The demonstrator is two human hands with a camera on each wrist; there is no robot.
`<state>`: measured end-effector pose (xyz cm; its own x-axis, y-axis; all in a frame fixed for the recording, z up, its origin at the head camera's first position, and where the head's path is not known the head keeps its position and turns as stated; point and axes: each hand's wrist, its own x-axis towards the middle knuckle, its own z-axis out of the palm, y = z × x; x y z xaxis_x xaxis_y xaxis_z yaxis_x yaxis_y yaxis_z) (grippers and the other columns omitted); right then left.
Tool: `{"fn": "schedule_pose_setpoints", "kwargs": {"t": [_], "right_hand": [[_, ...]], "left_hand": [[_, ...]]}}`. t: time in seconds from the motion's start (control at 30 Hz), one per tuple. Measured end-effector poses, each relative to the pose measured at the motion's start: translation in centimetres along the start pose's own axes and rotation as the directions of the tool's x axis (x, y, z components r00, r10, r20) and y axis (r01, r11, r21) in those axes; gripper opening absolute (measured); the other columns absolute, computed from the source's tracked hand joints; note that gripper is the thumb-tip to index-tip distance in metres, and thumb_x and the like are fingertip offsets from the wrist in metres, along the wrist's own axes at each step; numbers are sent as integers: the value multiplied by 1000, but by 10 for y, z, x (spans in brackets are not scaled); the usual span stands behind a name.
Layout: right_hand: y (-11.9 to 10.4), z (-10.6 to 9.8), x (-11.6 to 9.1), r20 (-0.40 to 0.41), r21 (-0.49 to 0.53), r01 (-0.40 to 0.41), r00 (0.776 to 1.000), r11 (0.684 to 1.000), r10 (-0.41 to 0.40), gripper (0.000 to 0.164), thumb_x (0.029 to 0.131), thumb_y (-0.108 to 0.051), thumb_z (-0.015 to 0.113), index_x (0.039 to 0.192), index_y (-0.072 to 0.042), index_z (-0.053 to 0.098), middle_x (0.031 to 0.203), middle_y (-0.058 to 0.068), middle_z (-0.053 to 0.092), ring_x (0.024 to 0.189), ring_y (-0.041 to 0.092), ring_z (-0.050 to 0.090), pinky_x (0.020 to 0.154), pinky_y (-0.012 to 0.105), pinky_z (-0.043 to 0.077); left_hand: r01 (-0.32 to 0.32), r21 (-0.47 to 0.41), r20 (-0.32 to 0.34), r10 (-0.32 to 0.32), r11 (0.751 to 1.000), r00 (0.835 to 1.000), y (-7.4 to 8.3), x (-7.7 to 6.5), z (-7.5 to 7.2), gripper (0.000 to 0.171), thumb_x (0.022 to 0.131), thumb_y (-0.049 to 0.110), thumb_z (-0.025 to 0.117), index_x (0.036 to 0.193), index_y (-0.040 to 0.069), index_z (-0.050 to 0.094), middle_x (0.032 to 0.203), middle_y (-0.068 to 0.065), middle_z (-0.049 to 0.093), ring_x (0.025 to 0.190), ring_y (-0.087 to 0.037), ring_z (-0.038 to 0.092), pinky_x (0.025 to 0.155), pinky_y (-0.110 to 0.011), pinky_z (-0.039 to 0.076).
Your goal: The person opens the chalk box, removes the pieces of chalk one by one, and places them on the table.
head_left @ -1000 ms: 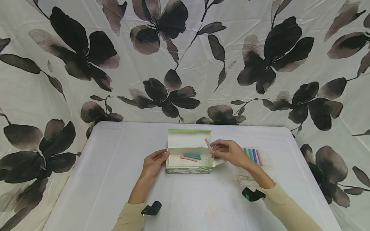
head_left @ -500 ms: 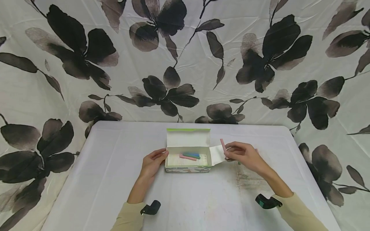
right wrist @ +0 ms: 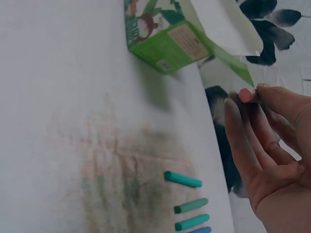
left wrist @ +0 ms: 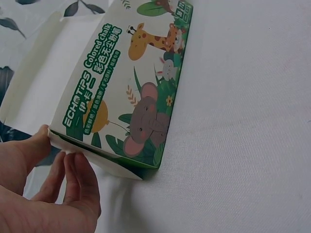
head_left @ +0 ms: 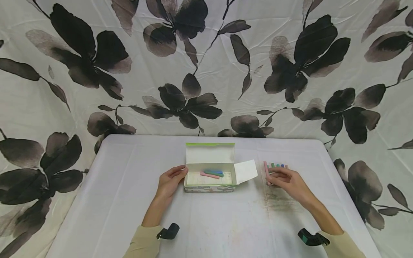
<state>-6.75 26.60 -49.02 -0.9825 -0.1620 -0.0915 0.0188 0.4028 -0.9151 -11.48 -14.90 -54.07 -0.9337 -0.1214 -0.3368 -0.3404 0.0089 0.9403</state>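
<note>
"What do I have on the far left?"

"One left hand [head_left: 172, 181]. My left wrist view shows its thumb and fingers clamped on the end of the chalk box [head_left: 209, 190], which sits on the table [head_left: 129, 157]."

"How many boxes, and what's inside?"

"I count one, printed 'Colored chalk', with its lid [head_left: 210, 154] raised at the back. In it I make out three sticks, close together: a pink stick [head_left: 209, 175], a blue stick [head_left: 213, 171] and a green stick [head_left: 217, 174]. I can't tell whether more lie beneath."

"Moving right?"

"One white end flap [head_left: 246, 171] sticks out from the box. Just past it, well apart from the box, another pink chalk [head_left: 266, 169] is tilted upright between the fingers of the right hand [head_left: 290, 184], clamped by thumb and fingertips."

"And around that hand?"

"Behind it, I count five sticks in a chalk row [head_left: 278, 165], partly hidden; my right wrist view gets four, greenish ones and a blue. Beside them, one brownish smudge [right wrist: 131, 179] marks the table."
</note>
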Motion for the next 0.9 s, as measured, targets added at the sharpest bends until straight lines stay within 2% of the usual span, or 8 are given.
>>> {"fn": "schedule_pose_setpoints", "kwargs": {"t": [0.1,0.3,0.47,0.7,0.9], "right_hand": [[9,0,-4,-25,-28,-29,999,999,28,42,101,-24,69,133,4,61,110,15,75,98,10,72,91,19,51],[28,3,-9,-46,-16,-90,995,996,89,48,102,-25,68,137,6,57,113,16,73,97,11,72,85,28,57],[41,10,-13,-41,-19,-119,992,993,118,50,102,-23,68,139,8,55,115,17,72,98,11,71,85,25,55],[52,24,-15,-69,-106,-191,980,976,185,40,99,-19,71,126,9,63,104,14,75,93,22,72,75,25,56],[50,34,-12,-105,-220,-194,979,956,174,29,95,-16,75,112,7,69,89,7,73,74,17,68,62,27,55]], "left_hand": [[1,2,5,-1,1000,1000,2,3,-1,41,95,24,77,131,4,67,112,-7,71,96,-9,66,82,-15,52],[-2,-2,11,2,1000,1000,7,10,-3,41,95,23,77,130,3,67,111,-7,70,96,-10,66,81,-15,52],[-3,-10,18,3,1000,1000,8,17,-4,41,95,22,78,129,3,68,111,-8,71,99,-14,67,81,-15,52],[3,-15,42,-3,1000,999,16,22,-7,43,95,20,77,131,0,66,109,-7,71,103,-18,67,79,-15,52],[3,-20,39,-2,1000,999,14,23,-6,45,94,23,79,131,1,66,109,-6,71,99,-14,67,79,-15,52]]}}
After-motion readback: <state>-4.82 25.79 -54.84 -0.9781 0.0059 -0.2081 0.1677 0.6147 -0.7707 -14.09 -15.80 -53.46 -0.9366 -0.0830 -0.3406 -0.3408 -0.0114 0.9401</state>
